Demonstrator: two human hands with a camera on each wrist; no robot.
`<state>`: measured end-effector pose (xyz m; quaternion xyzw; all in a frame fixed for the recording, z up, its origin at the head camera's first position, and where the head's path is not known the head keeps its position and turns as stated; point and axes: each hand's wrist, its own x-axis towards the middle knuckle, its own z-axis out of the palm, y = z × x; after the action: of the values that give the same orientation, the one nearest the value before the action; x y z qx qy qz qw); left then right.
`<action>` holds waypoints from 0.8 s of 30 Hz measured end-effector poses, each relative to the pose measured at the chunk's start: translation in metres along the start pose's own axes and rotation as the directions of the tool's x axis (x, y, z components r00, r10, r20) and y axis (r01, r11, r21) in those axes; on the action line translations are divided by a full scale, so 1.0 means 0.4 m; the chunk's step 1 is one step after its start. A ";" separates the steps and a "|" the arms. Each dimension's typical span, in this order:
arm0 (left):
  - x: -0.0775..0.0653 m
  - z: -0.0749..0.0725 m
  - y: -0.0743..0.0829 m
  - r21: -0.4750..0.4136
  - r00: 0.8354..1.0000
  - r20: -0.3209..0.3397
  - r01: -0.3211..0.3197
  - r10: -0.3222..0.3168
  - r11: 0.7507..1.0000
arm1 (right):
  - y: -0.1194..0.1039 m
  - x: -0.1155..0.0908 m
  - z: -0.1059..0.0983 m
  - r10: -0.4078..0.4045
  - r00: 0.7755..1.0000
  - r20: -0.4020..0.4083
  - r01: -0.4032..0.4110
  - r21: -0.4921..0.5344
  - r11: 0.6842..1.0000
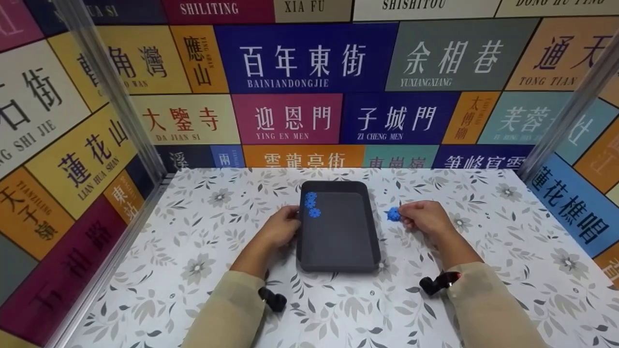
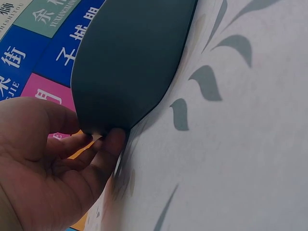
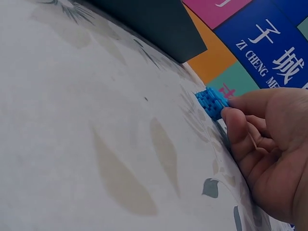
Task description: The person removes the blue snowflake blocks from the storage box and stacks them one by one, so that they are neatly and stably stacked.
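A dark grey rectangular tray [image 1: 338, 232] sits on the table, and my left hand [image 1: 283, 224] is at its left side. In the left wrist view, that hand's curled fingers [image 2: 113, 142] grip the tray wall [image 2: 130, 62] near a corner. Blue snowflake discs [image 1: 314, 212] lie inside the tray, along its left side towards the far end. To the right of the tray, my right hand [image 1: 425, 216] pinches a small cluster of joined blue snowflake discs [image 3: 211, 102] between thumb and fingertips. The cluster is close over the table, its near side partly hidden by the fingers.
The table [image 1: 232, 299] has a white cloth printed with grey leaves and flowers. Behind it stands a wall [image 1: 309, 121] of coloured name panels. Clear upright edges [image 1: 121, 96] frame the left and right sides. A black wrist camera [image 1: 437, 284] is strapped to the right sleeve.
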<state>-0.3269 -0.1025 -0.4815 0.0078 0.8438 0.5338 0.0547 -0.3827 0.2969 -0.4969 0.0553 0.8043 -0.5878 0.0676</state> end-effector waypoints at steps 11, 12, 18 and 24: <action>0.003 0.000 -0.001 0.023 1.000 -0.001 -0.003 0.003 1.000 | 0.003 0.003 0.000 0.010 1.000 -0.011 -0.010 -0.022 1.000; 0.003 -0.001 -0.001 0.022 1.000 -0.001 -0.005 0.005 1.000 | 0.003 0.003 0.000 0.013 1.000 -0.011 -0.013 -0.020 1.000; 0.001 -0.001 -0.001 0.022 1.000 0.002 -0.009 0.009 1.000 | 0.001 0.001 0.000 0.030 0.999 -0.016 -0.030 0.016 0.999; -0.001 -0.002 0.001 0.019 1.000 -0.001 -0.013 0.013 1.000 | -0.007 -0.006 0.001 0.004 0.999 -0.041 -0.003 0.031 0.999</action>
<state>-0.3267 -0.1030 -0.4807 0.0136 0.8488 0.5260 0.0508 -0.3809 0.2955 -0.4941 0.0698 0.7961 -0.5990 0.0514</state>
